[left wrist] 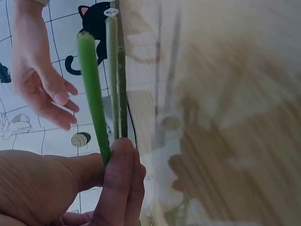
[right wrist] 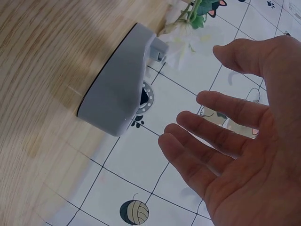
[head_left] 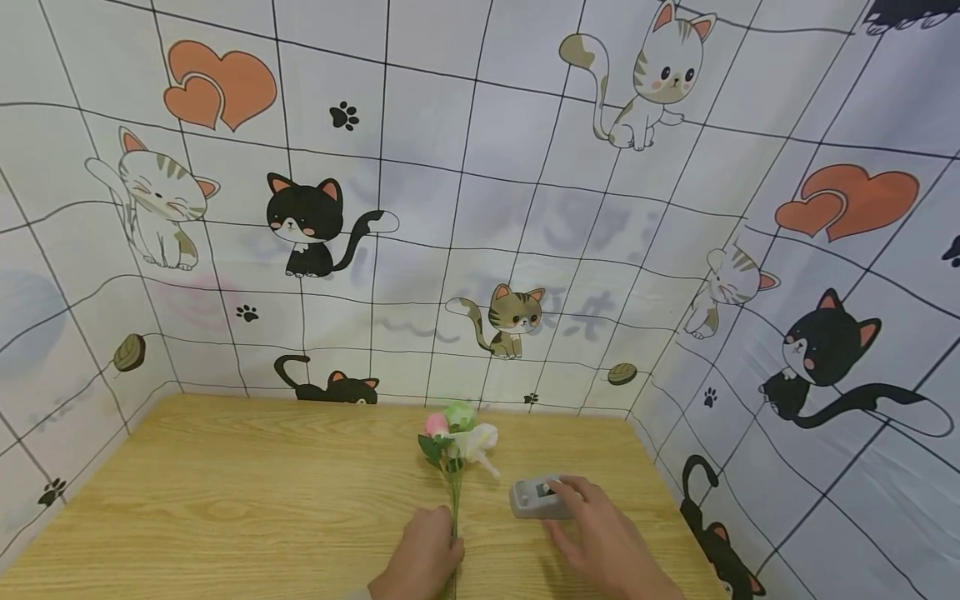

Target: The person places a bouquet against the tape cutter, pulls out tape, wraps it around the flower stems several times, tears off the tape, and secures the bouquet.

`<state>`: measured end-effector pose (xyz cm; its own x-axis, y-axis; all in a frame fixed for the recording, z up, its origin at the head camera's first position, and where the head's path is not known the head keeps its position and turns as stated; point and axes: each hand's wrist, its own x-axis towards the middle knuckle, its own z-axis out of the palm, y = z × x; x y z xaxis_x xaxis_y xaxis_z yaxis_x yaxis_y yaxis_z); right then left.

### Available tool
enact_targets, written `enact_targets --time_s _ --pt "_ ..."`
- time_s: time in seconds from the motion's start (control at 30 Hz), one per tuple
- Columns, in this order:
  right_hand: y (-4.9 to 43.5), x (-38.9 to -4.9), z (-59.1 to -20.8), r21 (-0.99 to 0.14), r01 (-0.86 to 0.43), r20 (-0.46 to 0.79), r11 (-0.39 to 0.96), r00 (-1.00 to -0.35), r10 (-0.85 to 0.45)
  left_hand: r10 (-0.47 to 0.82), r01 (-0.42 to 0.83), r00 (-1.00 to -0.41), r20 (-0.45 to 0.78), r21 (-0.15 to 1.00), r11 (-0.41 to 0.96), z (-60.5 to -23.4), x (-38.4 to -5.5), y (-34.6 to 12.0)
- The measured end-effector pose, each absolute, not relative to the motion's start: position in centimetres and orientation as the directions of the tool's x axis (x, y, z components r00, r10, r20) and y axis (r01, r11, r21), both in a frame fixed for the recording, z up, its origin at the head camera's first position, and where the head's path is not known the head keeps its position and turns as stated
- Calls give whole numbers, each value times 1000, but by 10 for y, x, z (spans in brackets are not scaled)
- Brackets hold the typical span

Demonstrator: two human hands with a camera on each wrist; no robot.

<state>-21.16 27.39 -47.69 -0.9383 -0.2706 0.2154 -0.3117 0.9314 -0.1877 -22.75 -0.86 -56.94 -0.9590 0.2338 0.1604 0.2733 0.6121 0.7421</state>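
My left hand (head_left: 423,552) pinches the green stems (head_left: 455,492) of a small bunch of artificial flowers. At the far end are a pink bloom (head_left: 436,424), a pale green bloom (head_left: 461,413) and a white lily-like bloom (head_left: 480,438). In the left wrist view, three cut stem ends (left wrist: 93,84) stick out past the thumb and fingertips. A grey tape dispenser (right wrist: 115,82) stands on the table, right of the flowers. Beside it is my right hand (head_left: 603,533), its fingers spread and apart from the dispenser in the right wrist view.
The wood-grain table (head_left: 262,492) has a glossy, reflecting top. White cloth walls (head_left: 420,200) with a black grid and printed cats rise behind it and on both sides. The right wall stands close beyond my right hand.
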Motion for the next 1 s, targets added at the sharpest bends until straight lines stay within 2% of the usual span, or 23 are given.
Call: enact_targets --time_s 0.1,0.33,0.63,0.8,1.0 --pt "275 -212 -478 -180 -315 222 932 -936 -274 233 224 -968 97 754 618 -576 -232 0" --pt "275 -214 -481 -190 -301 206 934 -943 -262 218 227 -970 107 719 657 -603 -241 12" --pt "275 -215 -481 -192 -297 201 935 -945 -259 205 212 -974 98 724 657 -550 -219 11" --pt "275 -216 -483 -201 -304 200 931 -943 -265 199 224 -973 120 713 664 -549 -221 8" --pt "275 -218 -484 -206 -292 192 934 -948 -254 217 197 -974 70 738 645 -538 -218 3"
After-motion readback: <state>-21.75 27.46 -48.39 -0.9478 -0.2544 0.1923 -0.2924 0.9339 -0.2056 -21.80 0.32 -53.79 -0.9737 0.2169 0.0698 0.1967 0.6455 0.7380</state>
